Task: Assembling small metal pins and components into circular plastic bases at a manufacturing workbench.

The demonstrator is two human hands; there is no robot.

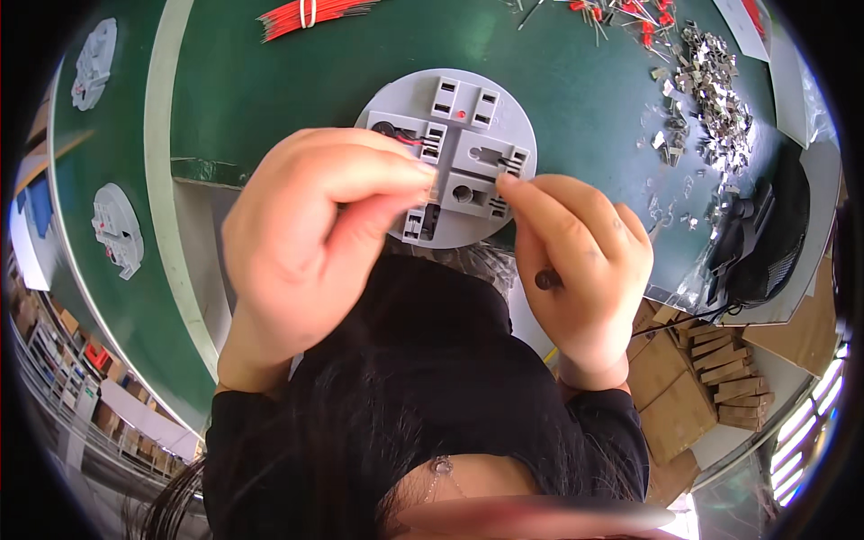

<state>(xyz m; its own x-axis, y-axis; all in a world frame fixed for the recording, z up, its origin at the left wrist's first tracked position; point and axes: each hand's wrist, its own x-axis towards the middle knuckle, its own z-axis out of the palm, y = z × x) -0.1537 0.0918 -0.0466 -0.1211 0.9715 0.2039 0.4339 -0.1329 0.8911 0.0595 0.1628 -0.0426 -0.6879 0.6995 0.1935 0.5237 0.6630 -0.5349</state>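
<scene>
A round grey plastic base [400, 94] with raised, slotted blocks lies on the green table in front of me. My left hand [310, 229] is closed in a pinch over its left part; what sits between the fingertips is too small to tell. Over the base's right edge, the thumb and forefinger of my right hand [580, 247] come together beside a slotted block. A dark round-ended piece [547, 279] sticks out from under the curled fingers of that hand. On the base, a black round part [384, 129] has red and black wires, and a small red LED [462, 114] shows in the upper block.
Loose small metal clips [715, 99] lie in a heap at the right, with red LEDs [648, 31] behind. A banded bundle of red wires [315, 13] is at the far side. More grey bases [118, 231] rest on the left surface. A black mesh object [765, 238] stands at the right edge.
</scene>
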